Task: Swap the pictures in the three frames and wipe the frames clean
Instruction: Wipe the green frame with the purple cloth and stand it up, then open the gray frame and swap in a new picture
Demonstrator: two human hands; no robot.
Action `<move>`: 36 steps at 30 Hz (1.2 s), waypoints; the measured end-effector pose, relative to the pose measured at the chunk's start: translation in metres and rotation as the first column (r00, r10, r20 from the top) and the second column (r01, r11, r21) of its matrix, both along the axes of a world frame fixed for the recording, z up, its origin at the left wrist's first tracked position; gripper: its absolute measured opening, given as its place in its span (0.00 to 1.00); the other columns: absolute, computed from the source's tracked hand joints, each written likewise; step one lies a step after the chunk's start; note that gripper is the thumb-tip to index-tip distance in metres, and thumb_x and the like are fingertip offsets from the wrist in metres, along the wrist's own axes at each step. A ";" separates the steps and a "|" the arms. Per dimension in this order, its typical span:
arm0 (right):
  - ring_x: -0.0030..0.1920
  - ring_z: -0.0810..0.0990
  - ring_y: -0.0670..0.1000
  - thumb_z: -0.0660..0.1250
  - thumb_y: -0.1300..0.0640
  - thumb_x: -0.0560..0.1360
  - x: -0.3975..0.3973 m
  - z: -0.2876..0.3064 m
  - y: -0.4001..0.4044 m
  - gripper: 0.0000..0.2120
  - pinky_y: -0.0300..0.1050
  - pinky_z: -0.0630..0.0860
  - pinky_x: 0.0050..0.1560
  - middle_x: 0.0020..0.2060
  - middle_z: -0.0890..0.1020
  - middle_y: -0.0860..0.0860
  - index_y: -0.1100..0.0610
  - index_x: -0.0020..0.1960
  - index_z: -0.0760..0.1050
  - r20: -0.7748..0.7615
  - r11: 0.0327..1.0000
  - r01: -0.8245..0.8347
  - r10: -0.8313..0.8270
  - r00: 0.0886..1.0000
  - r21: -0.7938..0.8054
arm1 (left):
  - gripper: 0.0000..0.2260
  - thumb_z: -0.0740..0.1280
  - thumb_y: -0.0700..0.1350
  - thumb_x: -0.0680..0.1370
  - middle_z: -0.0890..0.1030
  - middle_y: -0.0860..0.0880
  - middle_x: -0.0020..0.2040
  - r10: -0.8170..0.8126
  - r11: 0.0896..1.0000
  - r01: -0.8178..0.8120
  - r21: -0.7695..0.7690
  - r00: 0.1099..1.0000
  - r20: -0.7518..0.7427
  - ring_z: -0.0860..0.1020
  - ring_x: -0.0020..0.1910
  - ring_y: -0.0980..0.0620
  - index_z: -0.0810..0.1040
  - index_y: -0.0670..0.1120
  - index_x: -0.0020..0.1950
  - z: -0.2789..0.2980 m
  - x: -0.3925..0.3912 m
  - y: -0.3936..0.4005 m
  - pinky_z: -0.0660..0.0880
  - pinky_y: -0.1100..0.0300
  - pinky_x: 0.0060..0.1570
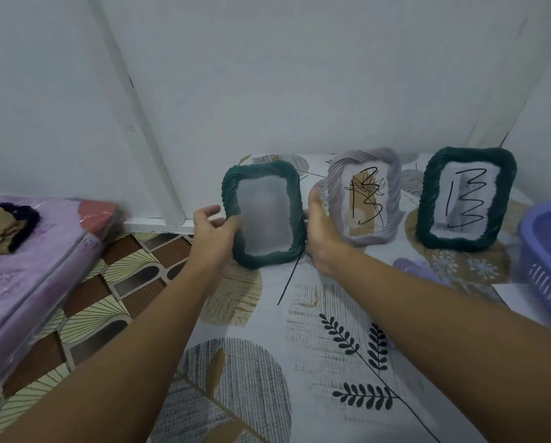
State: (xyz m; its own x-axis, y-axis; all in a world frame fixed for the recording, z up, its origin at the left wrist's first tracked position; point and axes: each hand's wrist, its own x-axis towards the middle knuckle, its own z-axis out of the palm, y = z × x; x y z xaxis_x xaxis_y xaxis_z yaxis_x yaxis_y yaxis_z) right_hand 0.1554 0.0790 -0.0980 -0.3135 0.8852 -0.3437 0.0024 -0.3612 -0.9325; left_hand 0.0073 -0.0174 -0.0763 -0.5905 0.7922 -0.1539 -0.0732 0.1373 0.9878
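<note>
White walls are backing a leaf-patterned surface (315, 314) where three frames are standing: two green, one lilac. Both hands are gripping the left green frame (263, 215), left hand (215, 231) fingers curling round its left edge, right hand (320, 231) clamping its right edge. Lilac frame (365, 196) and right green frame (466, 199) are showing scribbled pictures; one purple basket (545, 260) is sitting far right.
</note>
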 end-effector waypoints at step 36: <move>0.59 0.77 0.52 0.54 0.44 0.76 0.140 0.026 0.018 0.23 0.62 0.74 0.64 0.60 0.78 0.48 0.47 0.70 0.64 0.251 0.921 0.057 -0.164 0.954 0.384 | 0.25 0.56 0.39 0.86 0.70 0.50 0.50 -0.258 0.957 0.175 -0.232 0.880 -0.398 0.65 0.37 0.58 0.54 0.43 0.82 0.032 0.155 0.079 0.62 0.61 0.32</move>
